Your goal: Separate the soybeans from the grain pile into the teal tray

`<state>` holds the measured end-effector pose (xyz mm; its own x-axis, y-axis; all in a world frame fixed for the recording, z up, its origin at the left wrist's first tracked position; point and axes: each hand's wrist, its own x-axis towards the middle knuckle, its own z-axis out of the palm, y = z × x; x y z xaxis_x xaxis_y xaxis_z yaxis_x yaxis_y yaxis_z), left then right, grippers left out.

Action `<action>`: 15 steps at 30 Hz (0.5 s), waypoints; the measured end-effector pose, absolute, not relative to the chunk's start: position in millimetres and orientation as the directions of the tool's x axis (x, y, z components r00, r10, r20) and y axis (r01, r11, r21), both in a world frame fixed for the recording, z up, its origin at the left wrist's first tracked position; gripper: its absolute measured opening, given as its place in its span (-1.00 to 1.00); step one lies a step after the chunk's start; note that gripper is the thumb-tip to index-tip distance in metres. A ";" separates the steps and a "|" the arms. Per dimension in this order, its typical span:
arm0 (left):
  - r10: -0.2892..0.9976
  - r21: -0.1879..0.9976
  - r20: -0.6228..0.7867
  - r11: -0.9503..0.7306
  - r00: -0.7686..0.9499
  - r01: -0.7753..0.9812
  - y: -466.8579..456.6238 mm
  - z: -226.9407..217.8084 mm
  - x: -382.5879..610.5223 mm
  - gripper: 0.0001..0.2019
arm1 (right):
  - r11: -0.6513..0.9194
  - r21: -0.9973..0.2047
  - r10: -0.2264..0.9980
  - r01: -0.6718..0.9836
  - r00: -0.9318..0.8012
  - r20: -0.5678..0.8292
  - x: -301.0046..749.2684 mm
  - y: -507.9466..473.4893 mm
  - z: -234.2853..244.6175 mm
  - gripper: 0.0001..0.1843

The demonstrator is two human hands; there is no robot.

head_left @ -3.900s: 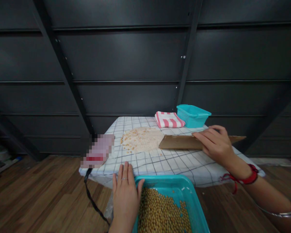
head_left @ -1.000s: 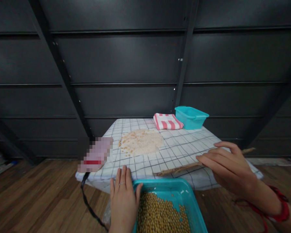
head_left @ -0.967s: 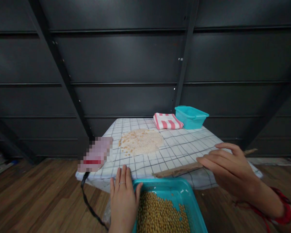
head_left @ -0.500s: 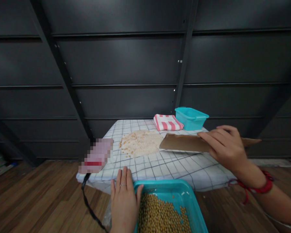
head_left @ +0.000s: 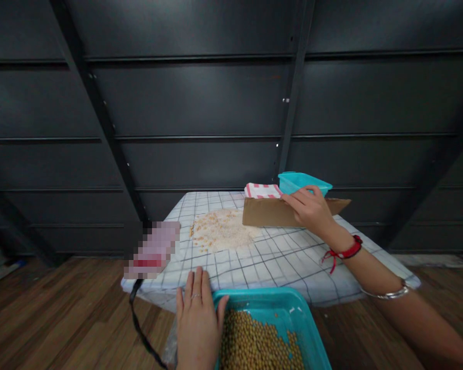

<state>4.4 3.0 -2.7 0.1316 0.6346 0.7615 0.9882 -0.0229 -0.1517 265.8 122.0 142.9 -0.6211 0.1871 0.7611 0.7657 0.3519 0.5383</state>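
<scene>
My left hand [head_left: 197,318] lies flat, fingers together and stretched out, on the left rim of a teal tub [head_left: 293,321] that holds tan soybeans [head_left: 256,347], at the table's near edge. My right hand [head_left: 310,208] grips a piece of brown cardboard [head_left: 264,212], held on edge on the checked tablecloth [head_left: 278,252]. The cardboard's left end stands at the far right side of a pile of pale grain mixed with yellow beans [head_left: 221,231]. A red string and a silver bangle circle my right wrist.
A second teal tub [head_left: 303,181] and a folded red-and-white striped cloth [head_left: 262,190] sit at the far edge, partly behind the cardboard. A blurred pink item [head_left: 154,249] with a black strap [head_left: 141,324] hangs off the table's left corner. Dark metal wall behind, wood floor around.
One second ago my right hand held the cardboard low at the tub's near edge. It has carried it up and away across the table to the grain pile. My left hand stayed put.
</scene>
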 end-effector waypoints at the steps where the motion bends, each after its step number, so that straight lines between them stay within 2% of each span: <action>1: 0.633 -0.148 0.763 -0.025 0.131 0.989 2.9 -2.9 4.1 -0.49 | 0.359 0.541 0.188 0.760 -0.627 0.756 264.6 121.3 142.9 -0.68; 10: 0.642 -0.131 0.757 -0.036 0.123 0.991 3.6 -3.7 2.6 -0.50 | 0.410 0.544 0.172 0.732 -0.648 0.742 264.4 105.5 149.0 -0.68; 15: 0.624 -0.162 0.769 -0.025 0.142 0.986 2.4 0.9 3.7 -0.49 | 0.403 0.536 0.150 0.742 -0.631 0.761 265.0 103.8 151.4 -0.69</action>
<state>3.7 2.4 0.9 0.1421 0.6236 0.7687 0.9865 -0.0253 -0.1618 265.0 103.8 151.4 -0.6308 0.1505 0.7612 0.7423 0.4027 0.5355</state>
